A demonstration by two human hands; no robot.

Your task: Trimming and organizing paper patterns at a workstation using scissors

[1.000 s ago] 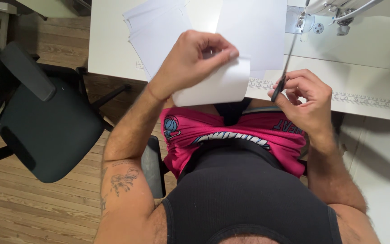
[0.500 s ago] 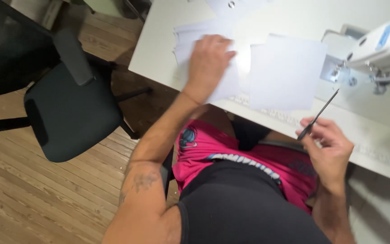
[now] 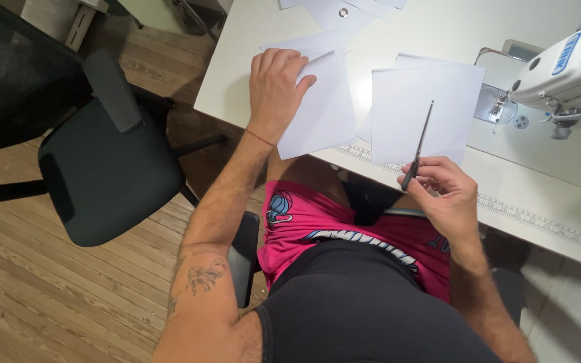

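My right hand (image 3: 446, 195), nearest, grips dark scissors (image 3: 417, 148) by the handles, fingers curled tight, blades closed and pointing away over a white paper sheet (image 3: 423, 114) on the worktop (image 3: 539, 195). Farther left, my left hand (image 3: 276, 91) lies flat, fingers spread narrow, pressing a second white sheet (image 3: 321, 111) at the worktop's near edge. Beyond, right: a white sewing machine (image 3: 566, 67). More sheets (image 3: 344, 10) lie at the far edge.
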